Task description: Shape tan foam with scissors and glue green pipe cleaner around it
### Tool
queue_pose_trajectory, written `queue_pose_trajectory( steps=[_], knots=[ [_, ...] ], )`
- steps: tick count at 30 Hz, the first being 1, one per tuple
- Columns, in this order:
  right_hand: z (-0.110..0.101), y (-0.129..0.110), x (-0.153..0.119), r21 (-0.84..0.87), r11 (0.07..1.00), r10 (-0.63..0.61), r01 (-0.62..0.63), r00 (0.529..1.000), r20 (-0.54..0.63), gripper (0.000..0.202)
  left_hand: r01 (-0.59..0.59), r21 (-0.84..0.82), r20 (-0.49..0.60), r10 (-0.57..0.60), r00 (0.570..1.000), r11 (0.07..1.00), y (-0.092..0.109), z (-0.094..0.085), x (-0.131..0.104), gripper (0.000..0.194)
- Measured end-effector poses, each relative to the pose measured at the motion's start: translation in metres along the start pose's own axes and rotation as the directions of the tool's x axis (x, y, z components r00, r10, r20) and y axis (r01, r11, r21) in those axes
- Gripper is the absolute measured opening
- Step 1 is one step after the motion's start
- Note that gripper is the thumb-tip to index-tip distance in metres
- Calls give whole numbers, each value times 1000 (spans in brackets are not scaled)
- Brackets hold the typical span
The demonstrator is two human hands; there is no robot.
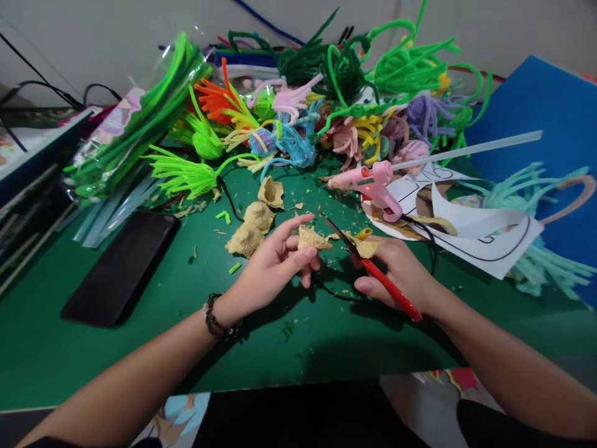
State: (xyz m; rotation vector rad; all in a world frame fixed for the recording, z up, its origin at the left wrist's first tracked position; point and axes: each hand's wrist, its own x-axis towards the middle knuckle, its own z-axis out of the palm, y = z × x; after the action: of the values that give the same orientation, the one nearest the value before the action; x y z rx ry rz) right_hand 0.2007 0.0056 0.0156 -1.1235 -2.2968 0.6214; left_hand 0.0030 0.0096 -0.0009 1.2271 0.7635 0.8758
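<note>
My left hand (275,261) holds a small tan cardboard-like piece (313,238) between its thumb and fingers. Red-handled scissors (380,280) rest in my right hand (401,270), their dark blades pointing up and left toward that piece. Another tan scrap (367,247) lies against the blades by my right fingers. Just beyond my left hand, tan egg-carton-like cups (259,218) sit on the green table (261,348), with one more cup (271,192) behind them. Small bright green bits (235,268) lie close by.
A black phone (122,267) lies at left, near clear glue sticks (116,208) and bagged green pipe cleaners (140,124). Colourful pipe-cleaner bundles (293,140) line the back. A pink glue gun (373,183), its cord and cut white paper (485,239) occupy the right, beside a blue board (532,118).
</note>
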Motion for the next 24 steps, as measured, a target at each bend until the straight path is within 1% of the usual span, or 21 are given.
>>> queue_pose_trajectory(
  steps=[3,6,10,13,16,19,22,24],
  knots=[
    [-1,1,0,30,999,-18,18,1000,18,56,-26,-65,51,29,998,998,2,-1,0,46],
    [-1,2,-1,49,999,-20,20,1000,11,56,-20,-120,86,30,996,993,4,0,-1,41],
    [0,3,-2,59,998,-34,35,999,-8,55,-18,-163,92,33,995,987,4,0,-2,38],
    [1,3,-3,64,997,-42,42,999,1,52,-30,-180,82,45,996,983,3,0,-3,36],
    [1,4,-3,46,997,-56,56,998,13,48,-30,-179,98,48,994,983,3,0,-3,37],
    [0,4,-2,-27,997,-65,67,997,46,47,-45,-165,101,62,993,985,4,0,-3,37],
    [-2,5,-1,-181,983,1,11,998,67,47,-75,-160,85,89,992,984,4,0,-3,33],
    [-2,5,-1,-261,964,53,-43,998,34,47,-100,-149,63,110,992,984,4,0,-1,33]
  ],
)
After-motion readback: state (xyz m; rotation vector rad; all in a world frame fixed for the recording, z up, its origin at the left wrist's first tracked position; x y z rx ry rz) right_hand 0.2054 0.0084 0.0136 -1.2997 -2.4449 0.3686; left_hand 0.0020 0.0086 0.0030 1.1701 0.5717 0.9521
